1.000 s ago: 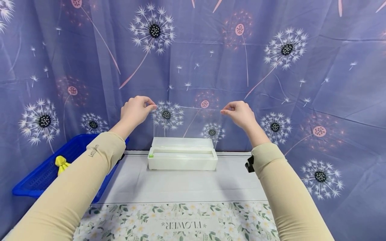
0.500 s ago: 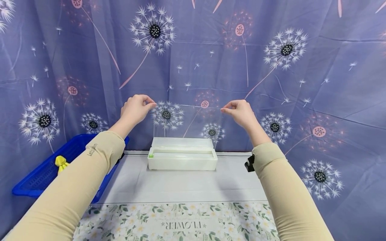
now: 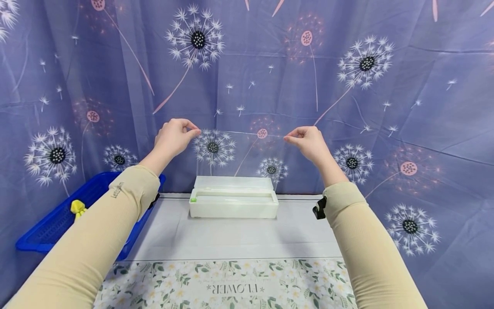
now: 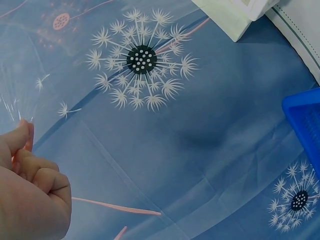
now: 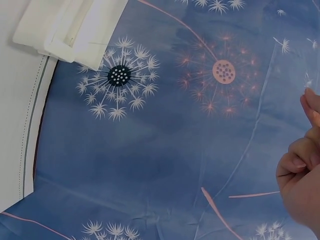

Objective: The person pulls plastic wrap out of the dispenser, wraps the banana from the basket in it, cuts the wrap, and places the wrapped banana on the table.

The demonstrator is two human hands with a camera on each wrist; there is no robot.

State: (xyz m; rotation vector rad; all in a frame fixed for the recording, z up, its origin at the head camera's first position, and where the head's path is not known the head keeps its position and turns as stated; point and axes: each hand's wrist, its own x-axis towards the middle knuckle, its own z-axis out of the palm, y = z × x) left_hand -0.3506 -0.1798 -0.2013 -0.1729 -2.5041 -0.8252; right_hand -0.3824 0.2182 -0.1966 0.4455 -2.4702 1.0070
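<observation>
A sheet of clear plastic wrap stretches upright between my two hands, its top edge a thin bright line in the head view. My left hand pinches one upper corner between thumb and forefinger; in the left wrist view the film gathers into creases at the fingertips. The opposite corner is pinched by my right hand, slightly lower. Below them stands a white wrap dispenser box with its lid raised and a green tab at its left end. The film's lower part drops behind the raised lid.
A blue basket with a yellow item in it stands on the left, partly behind my left sleeve. A white cloth with a floral band covers the table. The purple dandelion curtain hangs right behind the dispenser.
Both hands have risen slightly, drawing the film's top edge upward with them. The dispenser box and the basket have stayed in place.
</observation>
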